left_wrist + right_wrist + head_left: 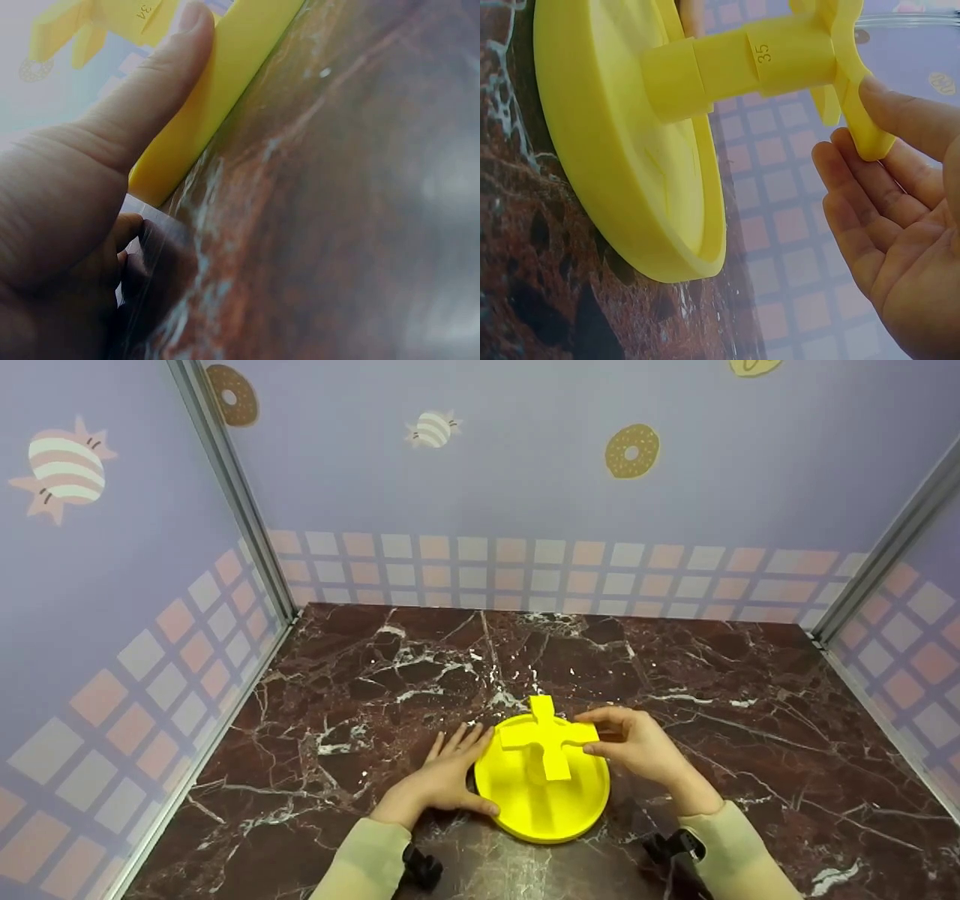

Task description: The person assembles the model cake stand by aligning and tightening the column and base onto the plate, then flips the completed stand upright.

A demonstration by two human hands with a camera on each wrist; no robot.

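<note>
Right hand [637, 742] pinches yellow plastic cross [549, 735]; left hand [442, 781], fingers apart, touches yellow round plastic dish [583, 802]; best brace dish, hold cross level

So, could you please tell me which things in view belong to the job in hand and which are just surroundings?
In the job:
cross-shaped yellow top, pinched by the right hand
yellow post beneath it
round yellow tray, left hand at its rim

Surroundings:
marbled tabletop
patterned walls
metal corner strip
black wrist devices
</note>
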